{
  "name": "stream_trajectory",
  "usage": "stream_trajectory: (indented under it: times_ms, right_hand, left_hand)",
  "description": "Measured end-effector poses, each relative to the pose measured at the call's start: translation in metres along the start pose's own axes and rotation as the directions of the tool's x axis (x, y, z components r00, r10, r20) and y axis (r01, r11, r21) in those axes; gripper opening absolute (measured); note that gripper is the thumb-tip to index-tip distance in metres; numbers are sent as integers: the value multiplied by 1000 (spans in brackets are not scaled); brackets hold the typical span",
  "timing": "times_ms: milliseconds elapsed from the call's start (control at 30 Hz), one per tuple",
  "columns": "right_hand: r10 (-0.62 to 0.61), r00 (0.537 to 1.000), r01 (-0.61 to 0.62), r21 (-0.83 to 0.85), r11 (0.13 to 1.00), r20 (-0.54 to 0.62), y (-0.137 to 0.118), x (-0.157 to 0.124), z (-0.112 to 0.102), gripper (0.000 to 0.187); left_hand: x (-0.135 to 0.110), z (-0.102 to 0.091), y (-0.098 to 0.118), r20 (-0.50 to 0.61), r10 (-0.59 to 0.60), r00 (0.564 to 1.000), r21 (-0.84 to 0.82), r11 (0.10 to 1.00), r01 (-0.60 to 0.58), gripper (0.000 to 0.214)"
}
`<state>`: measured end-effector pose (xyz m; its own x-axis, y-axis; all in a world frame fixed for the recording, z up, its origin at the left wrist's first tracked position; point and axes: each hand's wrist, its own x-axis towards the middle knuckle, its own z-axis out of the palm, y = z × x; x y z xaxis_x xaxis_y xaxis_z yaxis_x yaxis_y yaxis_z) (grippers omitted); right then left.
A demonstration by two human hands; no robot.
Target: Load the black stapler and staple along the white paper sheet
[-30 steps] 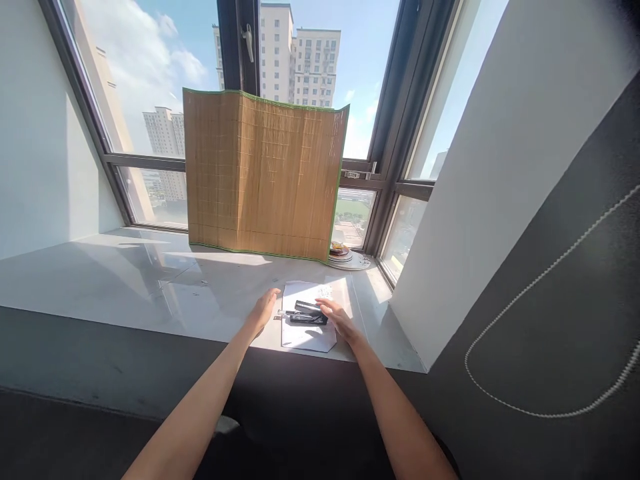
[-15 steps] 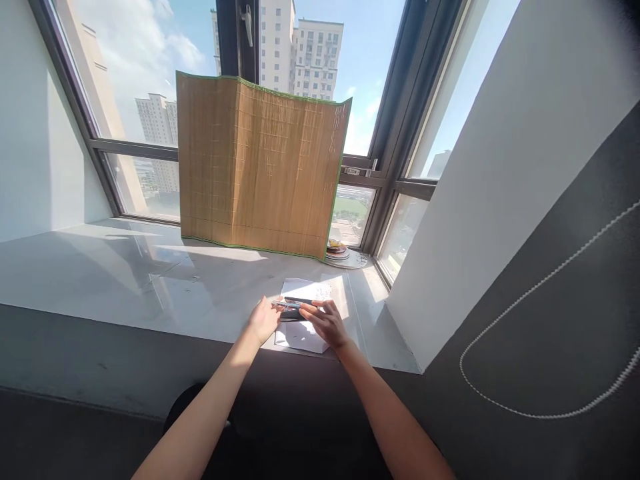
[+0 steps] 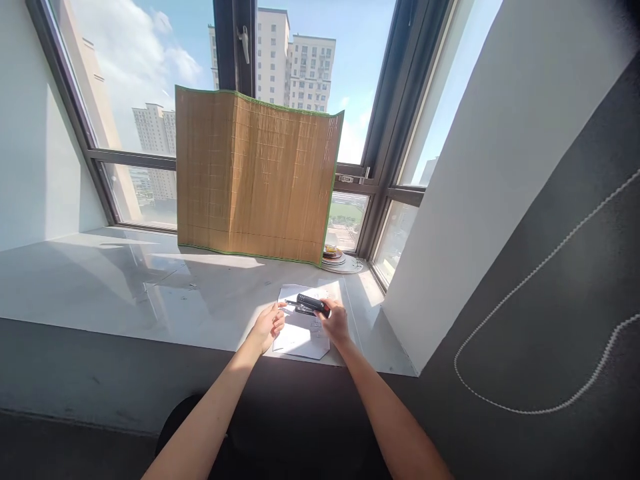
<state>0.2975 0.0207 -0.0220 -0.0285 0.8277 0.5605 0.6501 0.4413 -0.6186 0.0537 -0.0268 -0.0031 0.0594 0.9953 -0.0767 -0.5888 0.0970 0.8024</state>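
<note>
A black stapler (image 3: 311, 303) is held above the sheets of paper, its upper and lower arms parted. My right hand (image 3: 335, 320) is wrapped round its right end. Just left of it, my left hand (image 3: 269, 327) is closed, with thumb and forefinger pinched near the stapler's left tip. A thin dark sliver shows by those fingertips; whether it is part of the stapler or a separate piece, I cannot tell. Beneath both hands lies white paper (image 3: 295, 341) with some marks on it, partly in sun and partly in shadow.
The pale windowsill (image 3: 200, 320) ends in a front edge close to my forearms. A bamboo mat (image 3: 255, 180) stands upright against the window. Stacked plates (image 3: 340, 261) sit at its right foot. A beaded blind cord (image 3: 500, 401) hangs at the right.
My left hand has drawn slightly away from the stapler and its fingers have curled in. My right hand now grips the stapler's right end, and the stapler has tilted. The view has shifted slightly.
</note>
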Motion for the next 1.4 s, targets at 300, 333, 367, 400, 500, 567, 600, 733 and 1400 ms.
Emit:
stream_trajectory:
  times_ms: [300,333,367,400,500,567,600,733,1400]
  right_hand:
    - [-345,939,345,-60,937,6,-7,-7,3,37]
    - [-460,888,460,-91,883,18,-8,-9,3,39]
    - [-556,829,559,-119,821,59,-10,-11,4,40]
    - [-626,772,635,-143,759,108,-11,-12,5,41]
    - [-710,675,738,-197,646,200,-14,-16,7,46]
    - [-720,670,741,-212,637,178,-15,-17,7,44]
    - [-726,670,741,-215,637,158,-15,-17,7,42]
    - [-766,622,776,-260,575,163,-15,-17,7,29]
    - [423,877,-430,19,903,-229,43,24,-29,13]
  left_hand:
    - [-7,7,-10,251,-64,966,455,888,-59,41]
    - [-8,8,-11,256,-64,965,493,867,-73,44]
    - [-9,8,-11,258,-59,964,528,845,-89,46]
    - [-10,8,-11,259,-51,965,560,822,-107,48]
    - [-10,9,-9,277,6,961,620,763,-184,53]
    - [-9,10,-9,336,79,939,621,731,-284,59]
    - [-8,10,-9,372,104,923,618,714,-329,60]
    - [-6,10,-12,379,42,925,653,696,-299,47]
    - [-12,11,-14,322,9,947,710,659,-248,56]
